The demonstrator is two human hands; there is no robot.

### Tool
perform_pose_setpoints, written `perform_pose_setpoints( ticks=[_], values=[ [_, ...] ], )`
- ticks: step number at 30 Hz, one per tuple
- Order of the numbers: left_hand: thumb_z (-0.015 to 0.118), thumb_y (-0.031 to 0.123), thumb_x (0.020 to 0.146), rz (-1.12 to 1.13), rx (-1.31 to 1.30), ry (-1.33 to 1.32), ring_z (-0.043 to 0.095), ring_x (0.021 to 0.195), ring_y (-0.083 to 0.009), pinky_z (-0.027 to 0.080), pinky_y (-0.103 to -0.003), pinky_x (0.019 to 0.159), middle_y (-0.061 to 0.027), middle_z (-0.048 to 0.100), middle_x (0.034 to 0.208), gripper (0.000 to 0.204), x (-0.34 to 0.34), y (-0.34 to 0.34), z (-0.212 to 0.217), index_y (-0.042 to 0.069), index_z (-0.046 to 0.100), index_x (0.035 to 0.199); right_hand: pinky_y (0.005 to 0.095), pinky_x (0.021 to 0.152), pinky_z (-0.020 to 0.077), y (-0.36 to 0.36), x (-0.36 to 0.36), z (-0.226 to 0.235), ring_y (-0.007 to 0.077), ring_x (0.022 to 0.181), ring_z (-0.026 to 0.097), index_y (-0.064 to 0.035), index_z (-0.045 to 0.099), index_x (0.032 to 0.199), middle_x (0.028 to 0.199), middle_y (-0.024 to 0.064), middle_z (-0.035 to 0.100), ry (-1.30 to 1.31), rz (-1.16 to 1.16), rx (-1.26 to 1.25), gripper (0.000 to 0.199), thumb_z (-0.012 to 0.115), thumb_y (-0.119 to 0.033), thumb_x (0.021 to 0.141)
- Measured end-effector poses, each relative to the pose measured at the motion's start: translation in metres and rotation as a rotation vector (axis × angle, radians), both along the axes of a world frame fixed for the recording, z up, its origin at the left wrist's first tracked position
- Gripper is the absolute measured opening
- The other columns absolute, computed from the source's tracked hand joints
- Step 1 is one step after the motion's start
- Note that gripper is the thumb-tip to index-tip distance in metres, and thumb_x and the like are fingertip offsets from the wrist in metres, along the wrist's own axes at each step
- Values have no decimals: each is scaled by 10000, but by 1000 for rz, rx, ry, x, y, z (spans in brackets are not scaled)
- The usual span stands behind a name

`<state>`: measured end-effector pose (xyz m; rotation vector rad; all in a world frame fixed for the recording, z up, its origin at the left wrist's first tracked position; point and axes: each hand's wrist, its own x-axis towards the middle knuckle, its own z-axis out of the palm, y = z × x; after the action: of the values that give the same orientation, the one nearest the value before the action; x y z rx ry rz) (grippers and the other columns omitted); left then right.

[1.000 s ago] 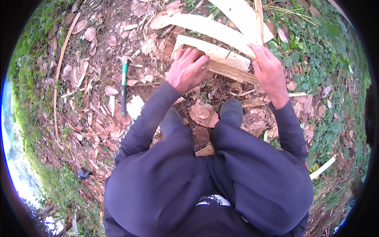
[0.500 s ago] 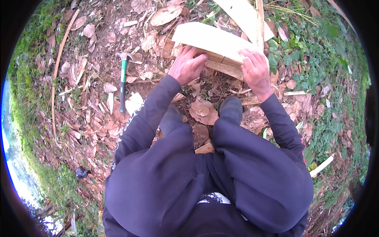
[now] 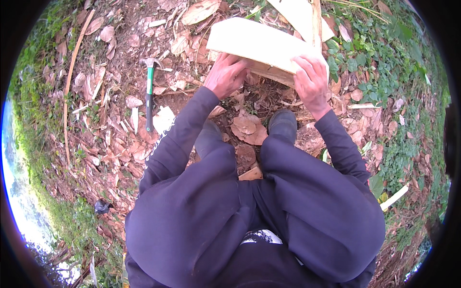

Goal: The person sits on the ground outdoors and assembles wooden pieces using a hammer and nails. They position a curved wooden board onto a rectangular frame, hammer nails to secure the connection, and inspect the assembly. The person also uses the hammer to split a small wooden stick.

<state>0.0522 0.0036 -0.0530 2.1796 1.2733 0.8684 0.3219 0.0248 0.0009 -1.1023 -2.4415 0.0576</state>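
At upper centre, our right hand (image 3: 312,80) grips a pale, flat wooden board (image 3: 261,42) by its right end; our left hand (image 3: 226,76) curls at its lower-left edge, hold unclear.

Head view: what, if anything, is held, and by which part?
The right hand holds the pale board by its near edge, toward the right end. The left hand is at that edge's left end; its hold cannot be told.
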Motion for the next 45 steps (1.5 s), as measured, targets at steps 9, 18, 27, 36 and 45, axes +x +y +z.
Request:
perform_pose_setpoints(
  ticks=[9, 18, 27, 36, 45],
  values=[
    [648, 39, 754, 25, 37, 11, 546, 1038, -320, 444, -441, 904, -108, 605, 1038, 195, 1, -3, -3, 86, 662, 942, 435, 993, 405, -5, 4, -9, 222, 1119, 569, -56, 648, 869, 1176, 14, 645, -37, -17, 37, 105, 659, -46, 765],
    [660, 97, 768, 46, 69, 71, 526, 1083, -320, 387, -457, 956, -109, 599, 1075, 212, 4, -7, -6, 89, 649, 979, 430, 960, 415, -18, 6, -29, 249, 1160, 558, -77, 633, 858, 1281, 33, 606, -31, -37, 18, 119, 642, -30, 750],
    [724, 219, 804, 405, -46, -205, 488, 858, -217, 415, -354, 797, -79, 498, 840, 290, -15, -32, 14, 88, 466, 781, 433, 985, 398, -18, -3, -17, 248, 1163, 557, -88, 614, 817, 1270, 38, 617, -52, -10, 42, 67, 619, -41, 769],
    [592, 69, 938, 397, -886, -1115, 681, 946, -237, 589, -306, 741, -194, 586, 1166, 416, -21, -3, 42, -22, 370, 1279, 450, 1012, 370, -21, -5, -11, 238, 1181, 541, -98, 611, 807, 1251, 38, 618, -77, 33, 84, 34, 629, -80, 784],
    [518, 42, 975, 417, -748, -1282, 704, 925, -263, 593, -330, 783, -161, 650, 1078, 254, -25, 1, 54, -7, 479, 1221, 464, 1016, 317, -84, 37, -22, 283, 1201, 448, -103, 606, 1072, 1233, 74, 532, 90, -98, -9, 237, 660, -229, 879]
  ],
)
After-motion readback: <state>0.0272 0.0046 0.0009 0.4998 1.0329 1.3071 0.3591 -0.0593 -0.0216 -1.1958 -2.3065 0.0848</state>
